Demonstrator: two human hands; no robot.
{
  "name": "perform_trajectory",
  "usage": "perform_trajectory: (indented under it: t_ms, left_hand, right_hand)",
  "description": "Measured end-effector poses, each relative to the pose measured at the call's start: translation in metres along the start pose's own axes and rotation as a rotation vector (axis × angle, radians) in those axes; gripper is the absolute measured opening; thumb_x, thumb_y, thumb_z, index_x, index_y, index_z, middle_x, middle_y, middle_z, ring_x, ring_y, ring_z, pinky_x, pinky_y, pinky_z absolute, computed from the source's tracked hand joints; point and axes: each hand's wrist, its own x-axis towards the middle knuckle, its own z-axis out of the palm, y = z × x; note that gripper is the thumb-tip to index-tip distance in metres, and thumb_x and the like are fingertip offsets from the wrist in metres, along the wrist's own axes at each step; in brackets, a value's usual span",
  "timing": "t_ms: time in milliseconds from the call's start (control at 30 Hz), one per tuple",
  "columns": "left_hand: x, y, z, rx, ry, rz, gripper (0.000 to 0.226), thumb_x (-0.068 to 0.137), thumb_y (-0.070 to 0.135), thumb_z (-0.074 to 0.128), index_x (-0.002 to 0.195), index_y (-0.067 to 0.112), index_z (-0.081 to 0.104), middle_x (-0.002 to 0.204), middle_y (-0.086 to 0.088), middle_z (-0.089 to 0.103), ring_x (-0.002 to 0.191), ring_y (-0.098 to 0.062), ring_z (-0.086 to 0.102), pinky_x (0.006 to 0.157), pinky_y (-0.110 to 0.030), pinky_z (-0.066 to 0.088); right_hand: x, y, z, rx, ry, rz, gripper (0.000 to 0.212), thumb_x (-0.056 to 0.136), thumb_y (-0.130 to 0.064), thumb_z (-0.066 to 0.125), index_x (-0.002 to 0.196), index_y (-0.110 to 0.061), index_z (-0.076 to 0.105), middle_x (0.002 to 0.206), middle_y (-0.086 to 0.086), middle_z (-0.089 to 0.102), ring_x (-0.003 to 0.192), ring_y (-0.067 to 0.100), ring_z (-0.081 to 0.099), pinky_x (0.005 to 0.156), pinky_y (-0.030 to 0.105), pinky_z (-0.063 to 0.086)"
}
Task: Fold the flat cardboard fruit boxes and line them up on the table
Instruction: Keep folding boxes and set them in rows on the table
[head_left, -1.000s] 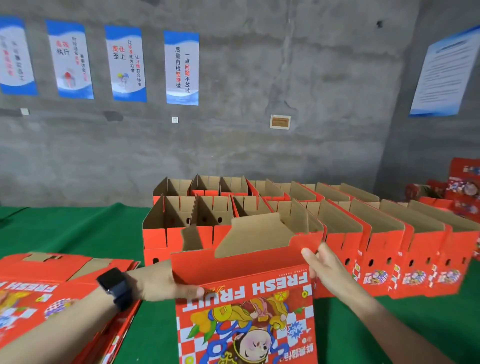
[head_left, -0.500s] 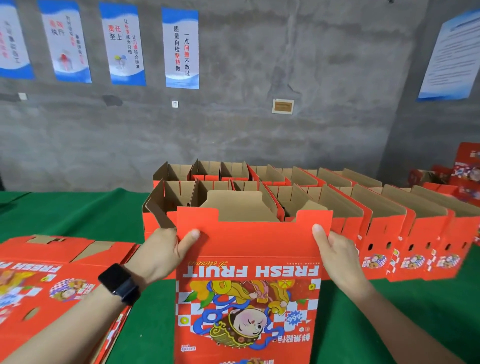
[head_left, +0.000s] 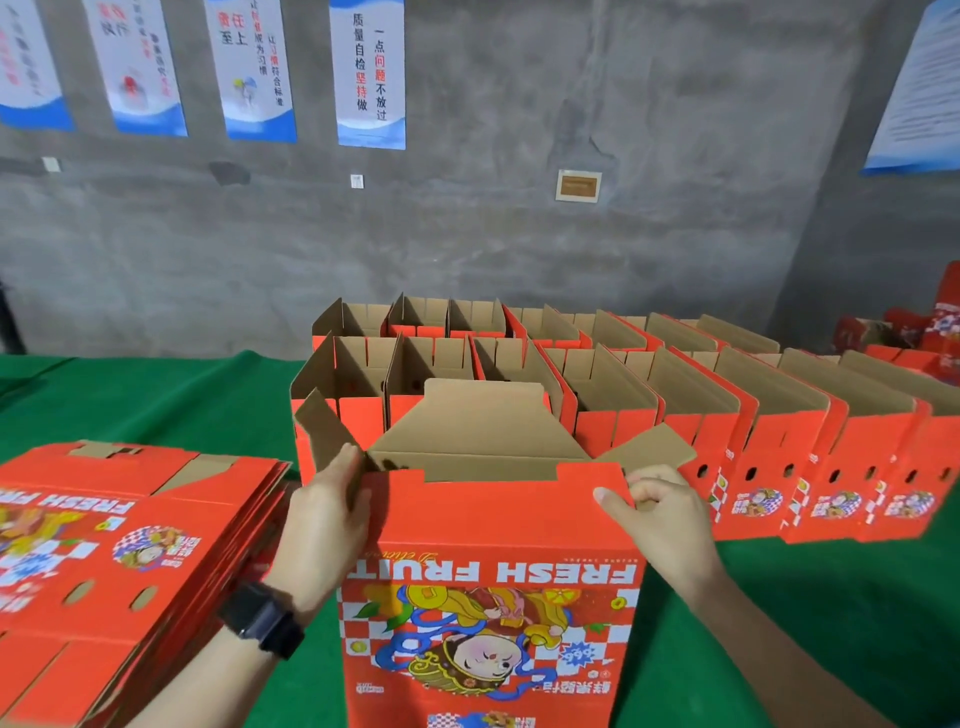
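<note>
- A person's left hand (head_left: 327, 514) reaches in from the near-left, with a black watch (head_left: 262, 621) on the wrist. It lies flat against the upper left side of a half-opened red box (head_left: 493, 545).
- Its fingers (head_left: 348, 467) are straight and point up. Their tips press the base of the box's brown left flap (head_left: 324, 431), which leans outward.
- The right hand (head_left: 660, 514) comes in from the near-right and grips the box's top right corner. The thumb lies on the red front panel and the other fingers (head_left: 655, 480) curl over the rim beside the right flap (head_left: 649, 449).
- The box stands upright at the middle of the worktop's (head_left: 831, 597) near edge, with its "FRESH FRUIT" print upside down. Its top is open and the tall rear flap (head_left: 478, 421) stands up.
- A stack of flat boxes (head_left: 119, 530) lies at the near-left corner, just beside the left forearm.
- Two rows of folded boxes (head_left: 623, 395) run from the middle of the far edge towards the far-right corner. The front row sits just behind the held box.
- Bare green cloth shows on the near-right, between the right forearm and the front row. More shows along the far-left, behind the stack.
- Posters (head_left: 370, 73) hang on the grey wall (head_left: 519, 234) beyond the far edge.
</note>
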Motion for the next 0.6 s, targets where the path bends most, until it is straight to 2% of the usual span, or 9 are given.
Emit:
perform_trajectory:
  t_ms: [33,100,200,300,367,433,500,533,600]
  left_hand:
    - [-0.001,0.0,0.0,0.016,-0.023,-0.008,0.044,0.082,-0.012,0.057,0.125,0.0,0.056,0.118,-0.018,0.065,0.107,-0.034,0.063,0.083,-0.027,0.044]
    - [-0.002,-0.001,-0.001,0.044,-0.091,-0.031,0.057,0.081,-0.011,0.059,0.135,0.001,0.049,0.138,-0.015,0.051,0.127,-0.032,0.049,0.104,-0.032,0.036]
    - [-0.002,-0.001,-0.004,0.057,-0.103,0.054,0.071,0.077,-0.012,0.063,0.142,0.008,0.041,0.154,-0.004,0.027,0.141,-0.022,0.03,0.115,-0.033,0.025]
    - [0.0,-0.002,-0.004,0.033,-0.073,0.211,0.099,0.068,-0.02,0.066,0.149,0.023,0.027,0.16,0.008,-0.005,0.14,-0.013,0.023,0.107,-0.03,0.034]
    - [0.001,-0.005,-0.002,0.006,-0.03,0.2,0.117,0.062,-0.022,0.069,0.15,0.033,0.014,0.158,0.004,-0.018,0.125,-0.022,0.044,0.088,-0.028,0.044]
    - [0.001,-0.01,0.002,-0.03,0.024,0.182,0.125,0.063,-0.02,0.072,0.148,0.038,0.002,0.157,-0.005,-0.001,0.099,-0.019,0.053,0.081,-0.029,0.046]
    - [0.002,-0.012,0.004,-0.106,-0.007,0.13,0.113,0.07,-0.014,0.071,0.148,0.038,0.007,0.138,-0.006,0.038,0.093,-0.014,0.055,0.084,-0.032,0.05]
    - [0.003,-0.015,0.004,-0.118,-0.04,0.135,0.098,0.073,-0.011,0.071,0.145,0.035,0.023,0.123,-0.001,0.052,0.093,-0.015,0.057,0.085,-0.035,0.052]
    - [0.006,-0.018,0.004,-0.003,-0.099,0.252,0.05,0.079,0.006,0.073,0.123,0.026,0.059,0.103,0.006,0.063,0.094,-0.015,0.06,0.086,-0.037,0.051]
  right_hand:
    - [-0.001,-0.002,0.0,-0.014,-0.03,0.006,0.015,0.078,-0.025,0.079,0.074,-0.017,0.067,0.103,-0.007,0.056,0.092,0.004,0.052,0.079,0.002,0.031]
    - [0.0,0.002,0.0,-0.08,-0.086,0.01,0.048,0.077,-0.024,0.08,0.119,-0.01,0.063,0.124,-0.003,0.05,0.111,0.007,0.046,0.097,0.013,0.03]
    - [-0.004,-0.004,-0.001,-0.104,-0.1,-0.037,0.07,0.076,-0.02,0.081,0.137,-0.013,0.049,0.136,-0.004,0.04,0.124,0.009,0.041,0.101,0.017,0.026]
    - [-0.003,-0.008,-0.002,-0.102,-0.104,-0.089,0.077,0.076,-0.016,0.08,0.143,-0.024,0.041,0.152,-0.014,0.019,0.131,-0.002,0.026,0.104,0.02,0.023]
    - [-0.004,-0.01,-0.002,-0.085,-0.106,-0.128,0.088,0.077,-0.014,0.079,0.147,-0.032,0.03,0.154,-0.028,-0.007,0.134,-0.009,0.011,0.104,0.018,0.023]
    - [-0.004,-0.013,0.0,-0.046,-0.096,-0.174,0.101,0.076,-0.01,0.08,0.15,-0.039,0.017,0.15,-0.034,-0.022,0.135,-0.012,0.002,0.101,0.007,0.026]
    - [-0.004,-0.017,0.001,0.005,-0.07,-0.216,0.114,0.074,-0.003,0.08,0.148,-0.047,0.006,0.152,-0.032,-0.023,0.131,-0.023,-0.001,0.079,-0.008,0.035]
    - [-0.004,-0.018,0.001,0.02,-0.053,-0.236,0.118,0.073,-0.001,0.08,0.146,-0.05,0.002,0.153,-0.03,-0.022,0.128,-0.028,-0.003,0.076,-0.01,0.034]
    - [-0.004,-0.018,0.002,0.04,-0.016,-0.261,0.121,0.072,-0.001,0.08,0.144,-0.053,-0.003,0.154,-0.029,-0.02,0.131,-0.027,-0.006,0.097,0.0,0.03]
